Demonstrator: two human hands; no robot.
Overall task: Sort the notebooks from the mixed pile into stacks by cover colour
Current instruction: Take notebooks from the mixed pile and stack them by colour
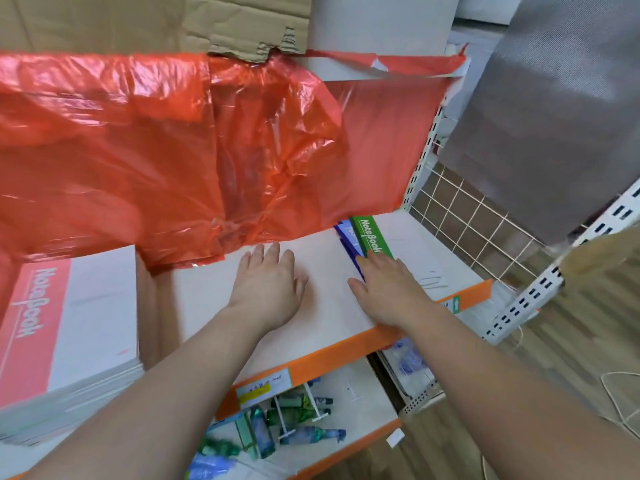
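Right hand (pixel 388 289) lies flat, fingers straight, tips on the green notebook (pixel 372 235) toward the shelf's (pixel 329 306) back right corner. Left hand (pixel 268 282) is spread on bare shelf. Dragging green might pull along the blue notebooks (pixel 346 233) tucked against it, mixing colours.

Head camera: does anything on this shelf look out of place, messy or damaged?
Yes. The red plastic sheet hangs crumpled, its lower edge spilling onto the shelf. The cardboard above it has a ragged, torn edge. The blue notebooks sticking out beside the green notebook are fanned askew, not squared up.
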